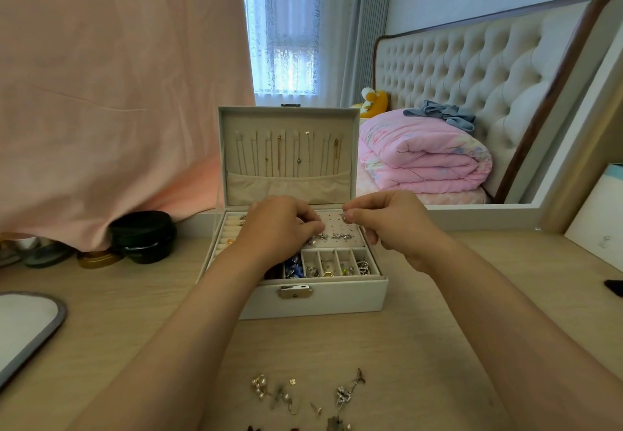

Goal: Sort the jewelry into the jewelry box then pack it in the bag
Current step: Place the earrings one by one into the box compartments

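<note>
Over the jewelry box [337,301], right hand [396,225] pinches a silver earring [344,217].

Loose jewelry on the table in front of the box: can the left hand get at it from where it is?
Probably yes. The loose jewelry lies uncovered on the table; the left hand, over the jewelry box, only needs to draw back.
</note>
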Tool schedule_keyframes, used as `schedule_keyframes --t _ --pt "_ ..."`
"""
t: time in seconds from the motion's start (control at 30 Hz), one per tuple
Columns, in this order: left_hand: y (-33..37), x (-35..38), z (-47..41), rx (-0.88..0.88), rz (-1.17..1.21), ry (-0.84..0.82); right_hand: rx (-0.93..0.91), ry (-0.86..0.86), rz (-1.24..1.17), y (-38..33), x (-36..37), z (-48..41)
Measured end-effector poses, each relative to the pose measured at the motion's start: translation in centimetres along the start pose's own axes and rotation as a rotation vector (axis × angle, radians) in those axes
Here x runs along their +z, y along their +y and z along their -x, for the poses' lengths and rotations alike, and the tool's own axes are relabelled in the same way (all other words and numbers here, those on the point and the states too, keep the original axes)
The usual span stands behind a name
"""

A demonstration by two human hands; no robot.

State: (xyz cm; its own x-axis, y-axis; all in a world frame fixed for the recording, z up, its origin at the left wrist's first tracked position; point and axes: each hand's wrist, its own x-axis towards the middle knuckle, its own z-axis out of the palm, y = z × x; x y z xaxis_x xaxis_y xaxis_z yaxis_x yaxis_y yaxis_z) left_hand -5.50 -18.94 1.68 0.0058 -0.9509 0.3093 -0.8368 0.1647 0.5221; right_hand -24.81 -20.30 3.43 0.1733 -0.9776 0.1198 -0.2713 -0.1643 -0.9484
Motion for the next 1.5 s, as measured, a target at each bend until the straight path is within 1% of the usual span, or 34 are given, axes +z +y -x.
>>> schedule_keyframes --t 0.1,0.2,0.3,0.4,0.47,0.57,0.7,0.9,1.03,1.13,1.17,1.27,1.3,1.4,1.5 --pt "0.1 -0.4 0.0 0.004 0.087 0.021 -0.027 0.025 -0.030 -0.1 0.0 0.0" --pt "0.7 -1.1 0.1 0.063 0.296 0.050 -0.011 -0.002 -0.099 -0.3 0.1 0.0" --pt "1.7 -1.7 0.4 0.111 0.498 -0.004 0.019 -0.064 -0.212 -0.5 0.1 0.0" --pt "2.4 -1.7 0.8 0.114 0.593 0.028 0.044 -0.091 -0.316 -0.6 0.4 0.1" --pt "2.7 -1.7 1.0 0.093 0.643 0.054 0.038 -0.084 -0.341 -0.6 0.6 0.1" --pt "2.9 -1.4 1.1 0.050 0.702 0.076 -0.029 -0.059 -0.286 -0.8 0.7 0.3" --pt "3.1 -1.2 1.1 -0.022 0.738 0.142 -0.188 -0.015 -0.097 -1.2 0.7 0.8" --pt "3.2 -1.2 1.2 -0.033 0.730 0.111 -0.284 0.078 0.018 -0.9 0.6 0.4" --pt "3.2 -1.3 1.1 -0.005 0.696 0.107 -0.355 0.092 0.016 -0.8 0.5 0.3" --pt "2.9 -1.3 1.1 0.042 0.632 0.055 -0.370 0.099 0.056 -0.5 -0.2 -0.1" --pt "2.6 -1.2 1.0 0.052 0.551 0.042 -0.344 0.105 0.108 -0.3 -0.5 -0.2" --pt "1.6 -0.8 0.8 0.022 0.120 0.019 -0.261 0.098 0.426 0.6 -1.6 -0.7" --pt "1.4 -0.8 0.8 -0.002 0.027 0.011 -0.242 0.084 0.508 0.8 -1.8 -0.7" --pt "1.1 -0.6 0.9 -0.015 -0.033 -0.031 -0.214 0.049 0.659 0.7 -1.6 -0.3" --pt "1.2 -0.3 0.9 0.007 -0.073 -0.039 -0.237 0.064 0.782 0.4 -1.2 0.1"
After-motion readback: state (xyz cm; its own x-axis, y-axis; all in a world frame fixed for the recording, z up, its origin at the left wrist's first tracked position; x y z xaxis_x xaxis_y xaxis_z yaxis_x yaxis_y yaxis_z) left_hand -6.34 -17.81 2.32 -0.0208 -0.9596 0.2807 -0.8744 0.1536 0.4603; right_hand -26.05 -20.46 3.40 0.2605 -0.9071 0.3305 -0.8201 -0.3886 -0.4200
